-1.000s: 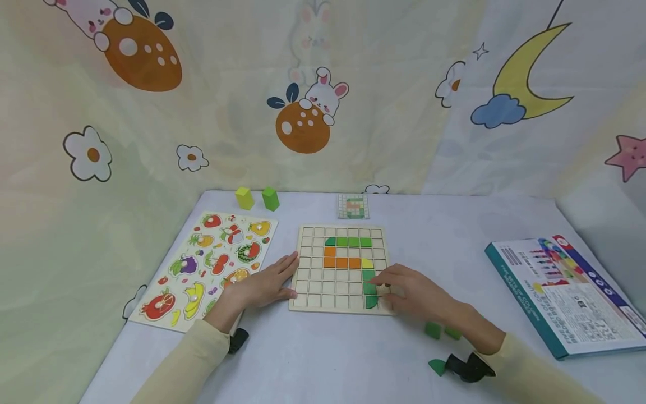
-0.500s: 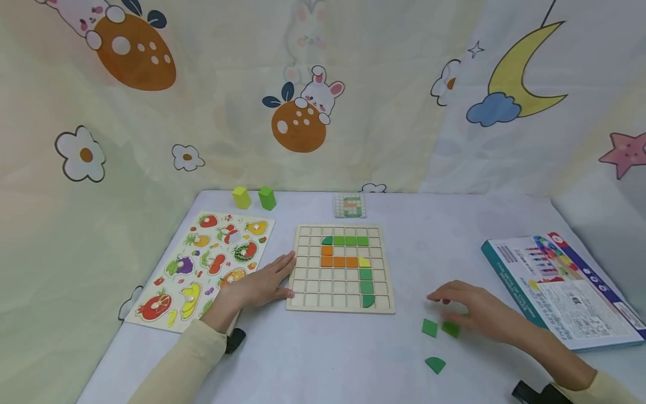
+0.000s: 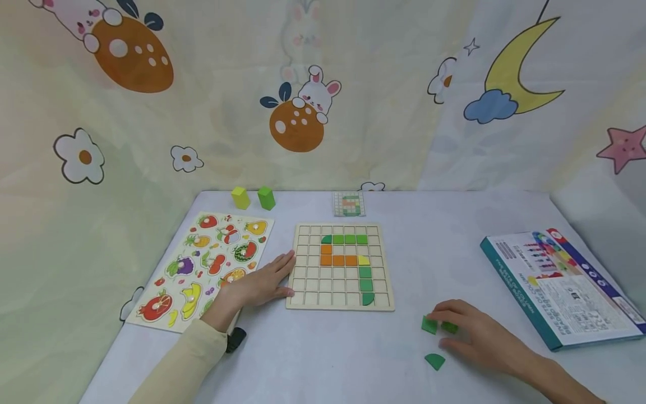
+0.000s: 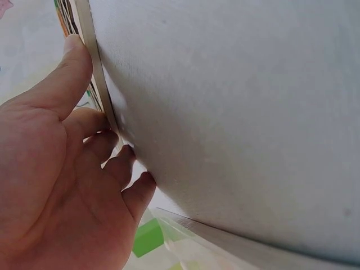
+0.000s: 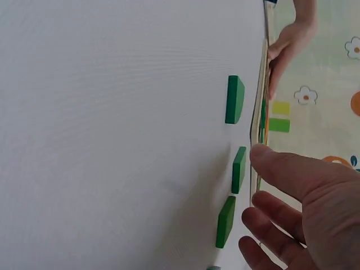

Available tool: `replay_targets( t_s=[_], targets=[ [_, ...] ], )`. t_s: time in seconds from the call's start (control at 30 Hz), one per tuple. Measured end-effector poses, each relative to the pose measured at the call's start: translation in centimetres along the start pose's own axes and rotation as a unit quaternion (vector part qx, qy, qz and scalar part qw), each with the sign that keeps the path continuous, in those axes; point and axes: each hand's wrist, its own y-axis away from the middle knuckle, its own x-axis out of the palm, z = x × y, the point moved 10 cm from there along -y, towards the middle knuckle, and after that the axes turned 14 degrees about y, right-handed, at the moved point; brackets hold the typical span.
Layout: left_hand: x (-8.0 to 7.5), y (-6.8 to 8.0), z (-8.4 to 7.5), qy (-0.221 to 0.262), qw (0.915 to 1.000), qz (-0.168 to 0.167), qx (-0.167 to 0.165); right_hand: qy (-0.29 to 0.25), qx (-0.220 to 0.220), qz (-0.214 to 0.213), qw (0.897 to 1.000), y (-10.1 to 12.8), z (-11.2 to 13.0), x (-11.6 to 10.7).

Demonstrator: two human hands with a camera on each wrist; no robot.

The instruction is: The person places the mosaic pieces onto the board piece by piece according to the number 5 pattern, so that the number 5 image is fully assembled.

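A wooden grid board (image 3: pixel 305 272) lies mid-table with green, orange and yellow tiles in some cells. My left hand (image 3: pixel 262 285) rests at its left edge, fingers extended; the left wrist view has the thumb and fingertips against the board's rim (image 4: pixel 100 73). My right hand (image 3: pixel 476 334) hovers over two green square tiles (image 3: pixel 429 325), its fingers loosely bent and partly covering the second square tile (image 3: pixel 449 327). Below them lies a green quarter-round tile (image 3: pixel 435 361). In the right wrist view, thumb and fingers are apart, and the nearest square tile (image 5: pixel 225 222) stands clear of them.
A fruit picture board (image 3: pixel 171 280) lies left, partly under my left forearm. Yellow (image 3: pixel 240 198) and green blocks (image 3: pixel 266 198) stand at the back, near a small pattern card (image 3: pixel 349 204). A flat box (image 3: pixel 565 292) lies at the right.
My right hand has left the board's right side, swung out to the right, and come down over the loose green tiles. The left hand stays at the board's edge.
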Motion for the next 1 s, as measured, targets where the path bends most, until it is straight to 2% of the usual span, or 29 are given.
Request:
replay_targets(
  t_s=[0.07, 0.2, 0.43, 0.67, 0.87, 1.0],
  targets=[
    [0.0, 0.0, 0.1, -0.002, 1.0000, 0.001, -0.002, -0.002, 0.015, 0.008, 1.000, -0.4, -0.2, 0.3],
    [-0.1, 0.0, 0.1, -0.006, 1.0000, 0.002, 0.001, -0.001, 0.010, 0.013, 1.000, -1.1, 0.3, 0.8],
    [-0.2, 0.1, 0.1, -0.004, 1.0000, 0.002, 0.003, 0.018, -0.001, -0.017, 1.000, -2.5, 1.3, 0.3],
    [-0.2, 0.0, 0.2, 0.001, 1.0000, -0.001, -0.005, -0.004, -0.048, -0.028, 0.998, -5.6, 4.3, 0.0],
    [0.0, 0.1, 0.2, 0.007, 0.9999, -0.001, -0.012, -0.018, -0.062, -0.015, 0.998, -8.8, 6.6, 0.1],
    [-0.1, 0.1, 0.1, 0.003, 0.9999, -0.004, -0.014, -0.023, -0.080, -0.028, 0.996, -10.4, 7.9, -0.1]
  ],
)
